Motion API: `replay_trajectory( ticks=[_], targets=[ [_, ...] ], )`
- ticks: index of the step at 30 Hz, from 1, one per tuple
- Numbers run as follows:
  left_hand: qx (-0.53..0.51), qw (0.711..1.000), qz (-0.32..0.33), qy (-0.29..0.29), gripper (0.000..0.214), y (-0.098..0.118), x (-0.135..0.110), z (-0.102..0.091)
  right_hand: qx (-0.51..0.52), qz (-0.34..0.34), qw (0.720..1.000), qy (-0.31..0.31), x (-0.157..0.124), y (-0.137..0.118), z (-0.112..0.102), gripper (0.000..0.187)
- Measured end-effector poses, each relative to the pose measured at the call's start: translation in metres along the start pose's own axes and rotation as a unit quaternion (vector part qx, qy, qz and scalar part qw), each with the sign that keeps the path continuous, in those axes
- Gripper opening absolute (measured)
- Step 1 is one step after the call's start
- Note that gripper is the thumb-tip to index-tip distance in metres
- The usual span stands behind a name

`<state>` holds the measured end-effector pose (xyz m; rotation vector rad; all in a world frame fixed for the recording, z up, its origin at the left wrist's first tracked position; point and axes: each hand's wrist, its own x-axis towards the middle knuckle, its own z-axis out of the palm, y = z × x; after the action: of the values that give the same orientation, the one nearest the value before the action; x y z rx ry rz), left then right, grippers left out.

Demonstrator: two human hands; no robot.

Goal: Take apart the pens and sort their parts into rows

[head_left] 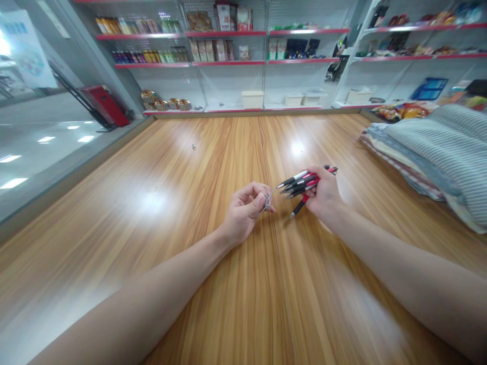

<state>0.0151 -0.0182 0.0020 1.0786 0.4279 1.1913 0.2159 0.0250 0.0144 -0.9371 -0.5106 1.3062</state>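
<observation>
My right hand [323, 192] is closed around a bunch of pens [300, 182], several of them, with black, red and white barrels. Their tips point left toward my other hand, and one red and black pen [300, 207] slants down below the bunch. My left hand [247, 208] pinches a thin, pale grey cord [268, 202], tangled in small loops at the fingertips. A strand of it reaches over to the pen tips. Both hands are above the middle of the wooden table [213, 284].
A small shiny object [193, 146] lies at the table's far left. Folded striped cloths [429, 147] are piled along the right side, with colourful packets [403, 110] behind them. Beyond the far edge stand shelves [228, 63] of goods. A red box-shaped object [106, 106] stands on the floor at left.
</observation>
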Motion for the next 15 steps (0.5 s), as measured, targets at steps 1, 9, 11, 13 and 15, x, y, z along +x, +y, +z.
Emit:
replay_trajectory(
  ticks=[1,9,11,13,15],
  targets=[
    [0.03,0.999,0.011,0.014,0.024,0.0,-0.001,0.0,0.0,0.002,1.0,0.007,0.003,-0.002,-0.003,0.015],
    [0.299,0.94,-0.007,0.161,0.026,0.004,0.02,-0.022,-0.057,0.116,0.983,-0.129,-0.01,0.008,-0.003,0.017],
    [0.365,0.906,-0.031,0.214,0.026,0.014,0.03,-0.043,-0.052,0.13,0.977,-0.161,-0.014,0.011,-0.002,0.015],
    [0.432,0.864,-0.063,0.251,0.027,0.028,0.037,-0.071,-0.043,0.129,0.976,-0.17,-0.016,0.012,-0.001,0.015],
    [0.461,0.836,-0.064,0.29,0.025,0.046,0.04,-0.103,-0.037,0.128,0.977,-0.169,-0.016,0.011,-0.002,0.015]
  ],
)
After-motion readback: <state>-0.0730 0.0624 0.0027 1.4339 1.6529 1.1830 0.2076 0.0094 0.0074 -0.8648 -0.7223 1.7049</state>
